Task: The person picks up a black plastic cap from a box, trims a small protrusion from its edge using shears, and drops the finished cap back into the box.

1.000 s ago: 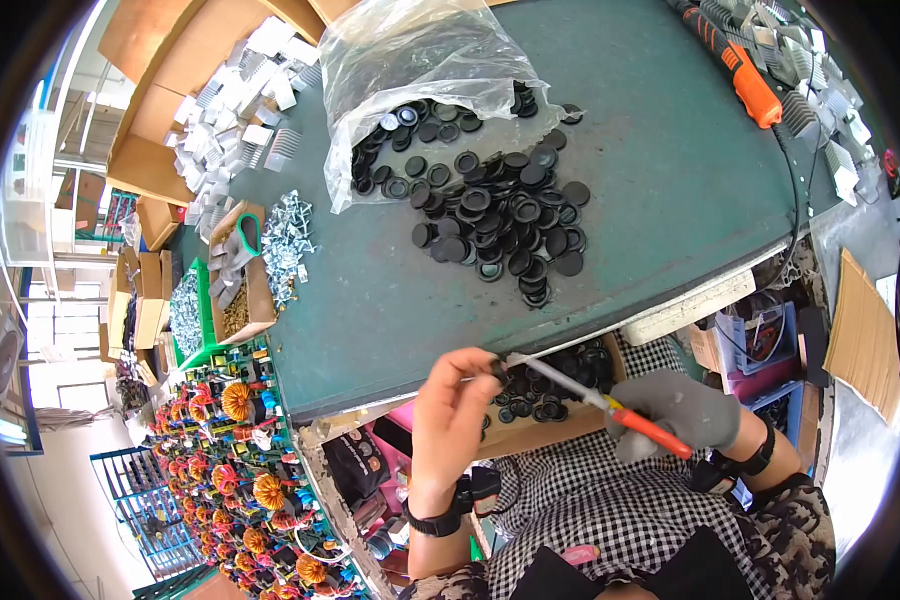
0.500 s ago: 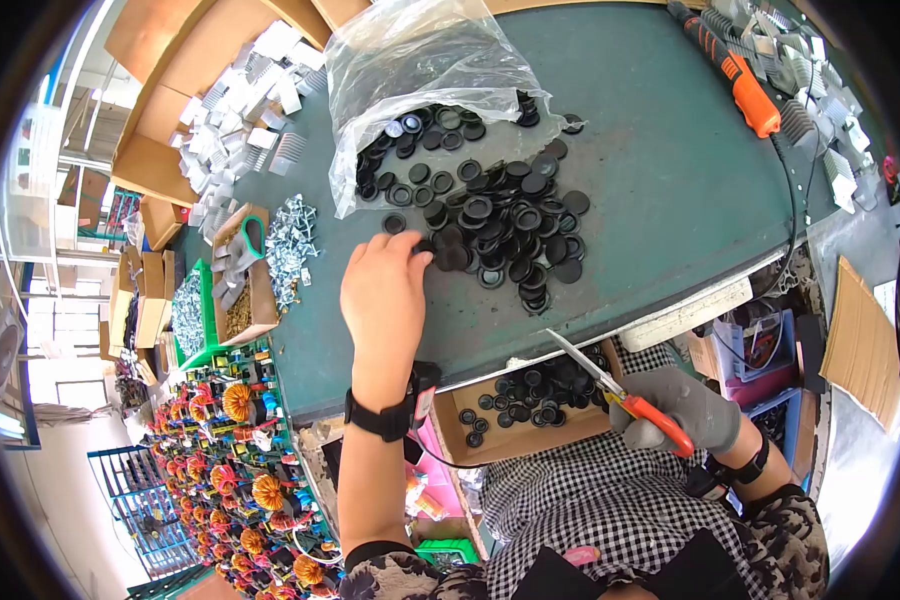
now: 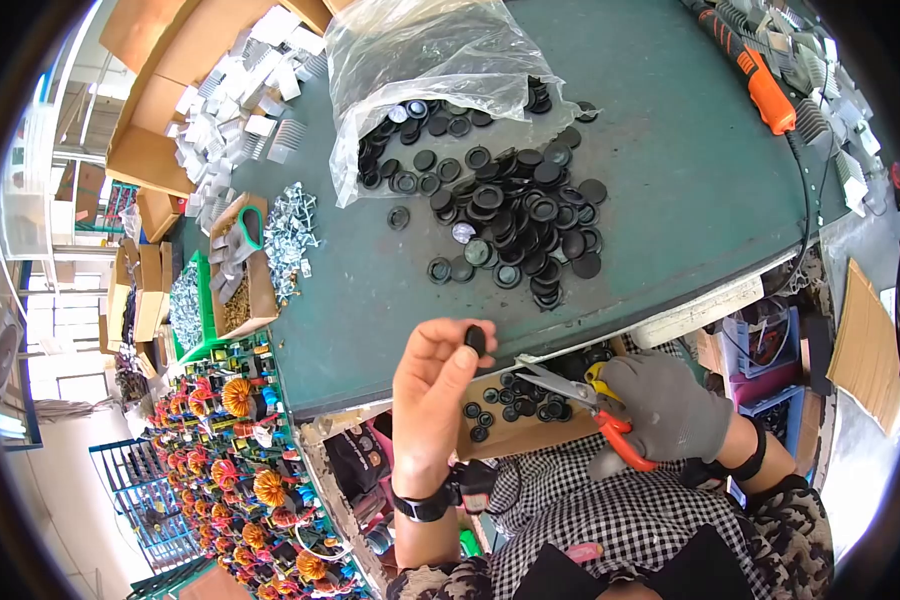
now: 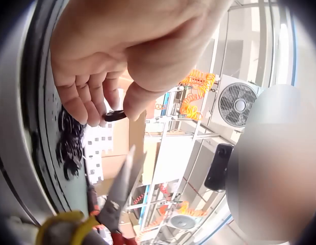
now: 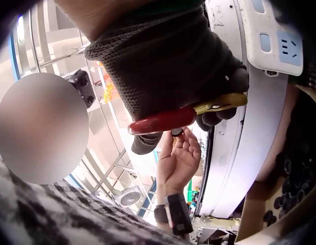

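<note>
Between thumb and fingers of my bare left hand (image 3: 428, 400) is a small round black cap (image 3: 475, 340), pinched edge-up over the table's front edge. In the left wrist view the same cap (image 4: 115, 116) shows dark between the fingertips. My right hand (image 3: 670, 405), in a grey glove, grips scissors (image 3: 618, 437) with red and yellow handles. Their blades (image 3: 558, 382) are parted and point toward the left hand, a short way from the cap. A heap of black caps (image 3: 515, 215) lies on the green table beyond both hands.
An open cardboard box (image 3: 500, 440) with more black caps sits below the table edge. A clear plastic bag (image 3: 420, 60) spills caps at the back. Screws (image 3: 290, 240) and metal heat sinks (image 3: 240, 110) lie left; an orange-handled tool (image 3: 767, 100) lies far right.
My left hand went from near the scissors to the heap's left side, then came back toward me with a cap. The scissors' blades have opened wider and turned, showing the yellow handle.
</note>
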Available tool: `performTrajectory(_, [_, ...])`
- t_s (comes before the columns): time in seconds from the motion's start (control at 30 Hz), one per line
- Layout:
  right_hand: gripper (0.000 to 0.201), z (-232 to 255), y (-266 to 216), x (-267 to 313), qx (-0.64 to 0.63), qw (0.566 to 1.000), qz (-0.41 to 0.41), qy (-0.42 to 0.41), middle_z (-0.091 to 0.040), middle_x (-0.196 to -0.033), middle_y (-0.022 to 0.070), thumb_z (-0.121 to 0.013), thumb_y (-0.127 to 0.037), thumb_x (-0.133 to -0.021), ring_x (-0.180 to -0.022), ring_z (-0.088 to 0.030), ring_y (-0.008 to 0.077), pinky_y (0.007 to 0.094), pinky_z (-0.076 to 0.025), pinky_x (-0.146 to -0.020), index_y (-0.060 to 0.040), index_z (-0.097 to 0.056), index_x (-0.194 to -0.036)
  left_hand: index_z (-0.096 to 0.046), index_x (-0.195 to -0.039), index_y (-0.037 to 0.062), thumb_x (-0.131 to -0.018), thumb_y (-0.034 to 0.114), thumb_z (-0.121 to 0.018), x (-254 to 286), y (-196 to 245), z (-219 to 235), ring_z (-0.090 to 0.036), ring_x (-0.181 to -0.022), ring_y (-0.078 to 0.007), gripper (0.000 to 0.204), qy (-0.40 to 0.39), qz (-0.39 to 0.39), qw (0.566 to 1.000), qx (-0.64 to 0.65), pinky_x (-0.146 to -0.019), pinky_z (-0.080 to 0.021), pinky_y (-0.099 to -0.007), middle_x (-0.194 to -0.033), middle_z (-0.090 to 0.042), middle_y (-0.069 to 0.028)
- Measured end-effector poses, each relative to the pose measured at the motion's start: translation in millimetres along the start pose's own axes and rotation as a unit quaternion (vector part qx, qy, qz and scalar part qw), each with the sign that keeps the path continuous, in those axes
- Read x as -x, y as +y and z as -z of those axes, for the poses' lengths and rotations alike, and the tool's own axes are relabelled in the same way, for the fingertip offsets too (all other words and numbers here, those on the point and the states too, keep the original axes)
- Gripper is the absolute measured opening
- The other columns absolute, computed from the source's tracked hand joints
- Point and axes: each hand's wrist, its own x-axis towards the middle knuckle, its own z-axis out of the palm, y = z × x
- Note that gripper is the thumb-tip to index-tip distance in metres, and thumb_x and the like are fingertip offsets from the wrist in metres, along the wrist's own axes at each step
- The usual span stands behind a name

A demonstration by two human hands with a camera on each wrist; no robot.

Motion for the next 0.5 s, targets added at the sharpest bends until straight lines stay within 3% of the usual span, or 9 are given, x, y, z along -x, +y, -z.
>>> performTrajectory(0.07, [0.069, -3.2, -2.7, -0.2, 0.057, 0.998, -0.025, 0.025, -0.054, -0.064, 0.0117, -0.068, -0.064, -0.057, -0.057, -0.057, 0.0298, 0.0364, -0.045, -0.052, -0.0003, -0.052, -0.079, -0.048, -0.112, -0.0014, -0.089, 0.018, -0.053, 4.9, -0.3, -9.3, -0.053, -0.091, -0.0148, 0.031, -0.012, 0.023, 0.994, 0.102, -0.082, -0.042, -0.0270, -0.103, -0.056, -0.0101])
performTrajectory(0.1, [0.069, -3.3, -4.2, -0.7, 0.059, 0.998, -0.026, 0.024, -0.054, -0.064, 0.0117, -0.068, -0.064, -0.057, -0.057, -0.057, 0.0298, 0.0364, -0.045, -0.052, -0.0003, -0.052, -0.079, -0.049, -0.118, -0.0003, -0.089, 0.023, -0.054, 6.7, -1.3, -10.7, -0.052, -0.090, -0.0110, 0.038, -0.011, 0.035, 0.994, 0.103, -0.084, -0.041, -0.0254, -0.101, -0.057, -0.0044])
performTrajectory(0.5, [0.055, -8.7, -9.1, -1.8, 0.184, 0.980, -0.034, 0.068, -0.052, -0.058, 0.0099, -0.068, -0.054, -0.062, -0.052, -0.055, 0.0249, 0.0339, -0.043, -0.049, -0.0025, -0.050, -0.072, -0.054, -0.103, -0.0006, -0.091, 0.017, -0.049, 15.9, -18.7, -21.8, -0.055, -0.084, -0.0130, 0.022, 0.059, -0.014, 0.992, 0.113, -0.078, -0.044, -0.0274, -0.093, -0.059, -0.0079])
